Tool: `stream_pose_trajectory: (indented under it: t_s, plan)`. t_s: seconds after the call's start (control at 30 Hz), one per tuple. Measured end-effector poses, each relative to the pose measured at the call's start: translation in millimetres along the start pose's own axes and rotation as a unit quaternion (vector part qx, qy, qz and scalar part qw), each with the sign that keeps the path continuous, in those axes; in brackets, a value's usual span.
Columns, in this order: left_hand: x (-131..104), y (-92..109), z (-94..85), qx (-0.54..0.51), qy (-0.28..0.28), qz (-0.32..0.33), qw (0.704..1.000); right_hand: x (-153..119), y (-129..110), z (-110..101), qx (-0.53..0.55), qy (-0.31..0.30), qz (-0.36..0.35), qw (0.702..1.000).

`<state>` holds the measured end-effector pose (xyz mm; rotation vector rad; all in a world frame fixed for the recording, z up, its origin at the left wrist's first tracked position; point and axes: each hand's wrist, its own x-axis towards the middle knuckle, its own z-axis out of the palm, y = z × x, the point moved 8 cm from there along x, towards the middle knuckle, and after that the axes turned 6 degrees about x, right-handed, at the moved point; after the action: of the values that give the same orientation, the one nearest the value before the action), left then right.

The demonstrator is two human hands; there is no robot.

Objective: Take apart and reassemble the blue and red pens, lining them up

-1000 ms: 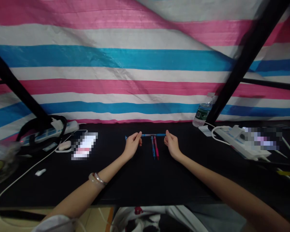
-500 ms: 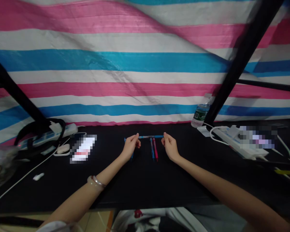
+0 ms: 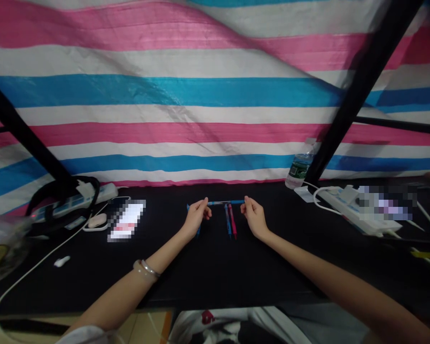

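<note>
A blue pen lies crosswise between my hands, running left to right. My left hand pinches its left end between thumb and fingers. At the other end, my right hand closes thumb and finger on the pen's tip. Just below it, a second blue pen and a pink-red pen lie side by side on the black table, pointing toward me. Another blue pen is mostly hidden behind my left hand.
On the left are a blurred-out lit phone, an earbud case, an earbud and a power strip. To the right stand a water bottle and another power strip with cables. A striped sheet hangs behind.
The whole view has shifted slightly, so everything sits a little farther right. Both hands keep their hold on the pen. At the far right edge a blurred brownish shape has appeared.
</note>
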<state>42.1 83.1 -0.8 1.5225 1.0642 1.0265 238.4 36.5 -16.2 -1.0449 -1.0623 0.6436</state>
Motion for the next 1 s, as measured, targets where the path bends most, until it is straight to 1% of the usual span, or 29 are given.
stream_pose_trajectory:
  t_s: [0.33, 0.67, 1.0]
  plan:
    - [2, -5, -0.5, 0.006, 0.0, 0.006, 1.0, -1, -1, 1, 0.018, -0.012, 0.005, 1.0]
    - [0, 0, -1.1, -0.004, 0.001, -0.002, 1.0, -2, -5, 5, 0.045, -0.031, 0.004, 0.999]
    - [1, -1, -3.7, -0.012, 0.007, 0.001, 1.0, -4, -9, 8, 0.024, -0.06, 0.003, 0.998]
